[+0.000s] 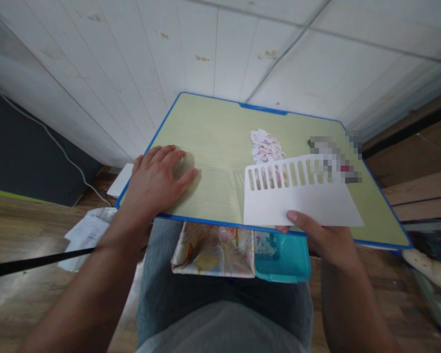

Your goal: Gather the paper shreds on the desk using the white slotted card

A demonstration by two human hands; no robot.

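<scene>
My right hand (325, 238) grips the lower edge of a flat white card (297, 198) with a row of long slots cut along its upper part. The card is held over the front right of a pale green board with a blue rim (209, 127). Just behind the card lies a heap of small white and pinkish paper scraps (265, 145), partly covered by it. On the board's left side rests my left hand (159, 176), fingers spread and holding nothing. Its fingertips touch or nearly touch the board.
A blurred-out item (332, 157) lies at the board's right. Below the front edge, at my lap, are a patterned cloth-like container (215, 267) and a teal plastic box (288, 262) with some scraps inside. A white panelled wall (191, 44) stands behind.
</scene>
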